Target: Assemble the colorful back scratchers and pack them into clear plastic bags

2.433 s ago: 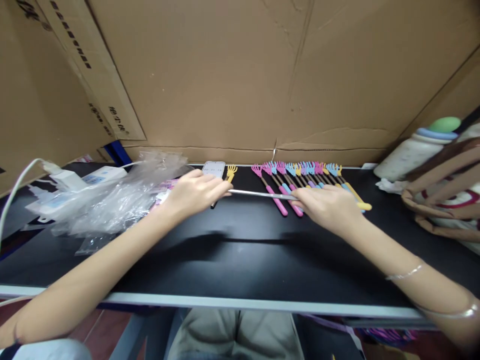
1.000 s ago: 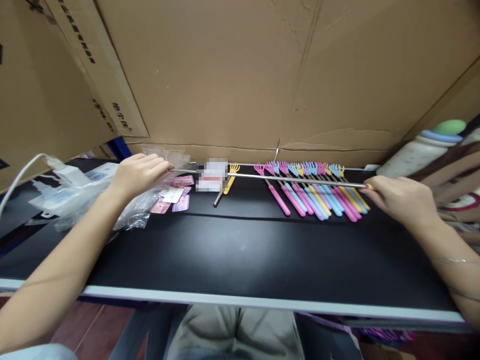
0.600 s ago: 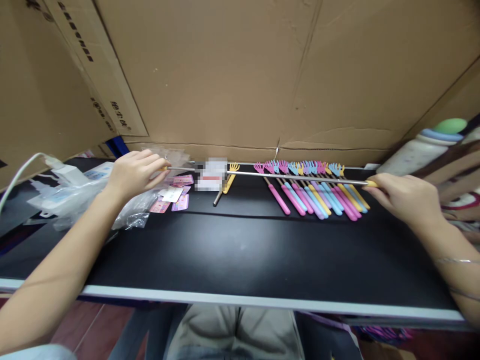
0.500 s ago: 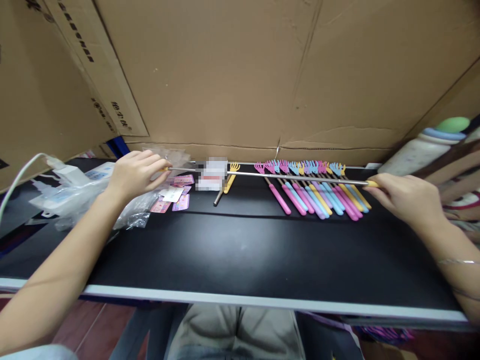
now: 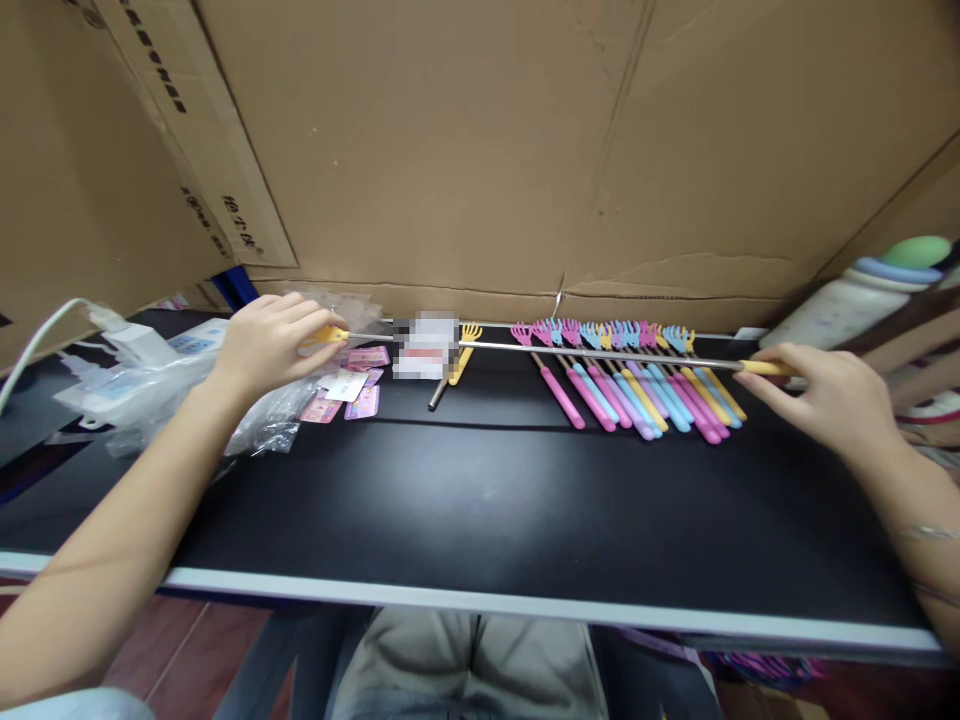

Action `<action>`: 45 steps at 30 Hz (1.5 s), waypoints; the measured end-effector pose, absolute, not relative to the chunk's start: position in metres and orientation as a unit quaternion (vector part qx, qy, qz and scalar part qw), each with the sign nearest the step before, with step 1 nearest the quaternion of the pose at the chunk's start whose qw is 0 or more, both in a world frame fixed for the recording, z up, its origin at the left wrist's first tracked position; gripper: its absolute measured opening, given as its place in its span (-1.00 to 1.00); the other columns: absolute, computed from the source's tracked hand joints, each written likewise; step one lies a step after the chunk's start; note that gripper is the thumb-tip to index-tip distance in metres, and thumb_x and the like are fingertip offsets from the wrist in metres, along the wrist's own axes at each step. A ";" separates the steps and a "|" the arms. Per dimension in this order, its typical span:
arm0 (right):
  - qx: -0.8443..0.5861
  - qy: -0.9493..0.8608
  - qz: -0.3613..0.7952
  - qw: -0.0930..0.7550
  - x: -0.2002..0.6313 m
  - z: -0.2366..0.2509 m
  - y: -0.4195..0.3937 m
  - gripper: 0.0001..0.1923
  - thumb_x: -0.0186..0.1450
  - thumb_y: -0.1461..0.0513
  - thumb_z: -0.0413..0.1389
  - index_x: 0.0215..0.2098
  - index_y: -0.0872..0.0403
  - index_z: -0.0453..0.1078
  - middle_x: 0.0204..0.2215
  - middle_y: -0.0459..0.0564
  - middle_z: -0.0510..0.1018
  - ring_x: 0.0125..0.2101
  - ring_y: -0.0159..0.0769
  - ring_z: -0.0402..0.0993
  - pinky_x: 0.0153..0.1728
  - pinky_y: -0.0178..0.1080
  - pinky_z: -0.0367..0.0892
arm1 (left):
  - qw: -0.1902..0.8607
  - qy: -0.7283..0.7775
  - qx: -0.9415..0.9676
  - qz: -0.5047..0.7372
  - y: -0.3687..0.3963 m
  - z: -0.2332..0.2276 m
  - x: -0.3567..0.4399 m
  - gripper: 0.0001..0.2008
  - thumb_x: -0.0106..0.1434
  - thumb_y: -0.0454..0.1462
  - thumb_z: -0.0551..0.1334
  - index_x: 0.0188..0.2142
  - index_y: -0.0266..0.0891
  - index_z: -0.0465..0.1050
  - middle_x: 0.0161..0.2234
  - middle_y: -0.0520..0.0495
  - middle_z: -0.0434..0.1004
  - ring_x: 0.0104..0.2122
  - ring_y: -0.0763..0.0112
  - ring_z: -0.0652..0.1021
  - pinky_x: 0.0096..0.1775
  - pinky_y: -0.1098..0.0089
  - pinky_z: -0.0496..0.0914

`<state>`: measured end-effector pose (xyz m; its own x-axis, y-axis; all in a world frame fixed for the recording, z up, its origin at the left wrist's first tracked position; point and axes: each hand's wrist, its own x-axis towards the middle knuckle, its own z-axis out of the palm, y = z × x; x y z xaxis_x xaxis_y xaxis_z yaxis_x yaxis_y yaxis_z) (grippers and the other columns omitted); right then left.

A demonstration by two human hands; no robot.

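1. The left hand (image 5: pixel 274 345) and right hand (image 5: pixel 825 395) are wider apart than at first.
2. Between them, the held scratcher (image 5: pixel 540 349) shows a much longer metal shaft.
3. The left hand is now over the plastic bag (image 5: pixel 262 425), uncovering the cards (image 5: pixel 362 403) and the handle of the yellow scratcher (image 5: pixel 465 362).
4. The right hand is now right of the row of scratchers (image 5: pixel 649 398), leaving their handles in sight.
5. Its fingers are looser than a moment ago, baring more of the yellow handle (image 5: pixel 766 368).
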<state>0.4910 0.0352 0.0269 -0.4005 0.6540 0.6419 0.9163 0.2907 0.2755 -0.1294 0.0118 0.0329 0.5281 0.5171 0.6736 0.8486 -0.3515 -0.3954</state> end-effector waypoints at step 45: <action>-0.549 -0.493 0.330 0.588 0.473 0.029 0.036 -0.44 -0.22 -0.06 0.38 -0.52 0.04 0.20 -0.72 -0.22 0.31 -0.72 -0.48 0.17 -0.63 -0.30 0.14 | -0.313 -0.511 -0.552 -0.580 0.033 0.024 -0.153 -0.59 0.03 -0.03 0.33 -0.21 -0.25 0.44 -0.49 -0.09 0.49 -0.58 0.43 0.44 -0.56 0.45 0.39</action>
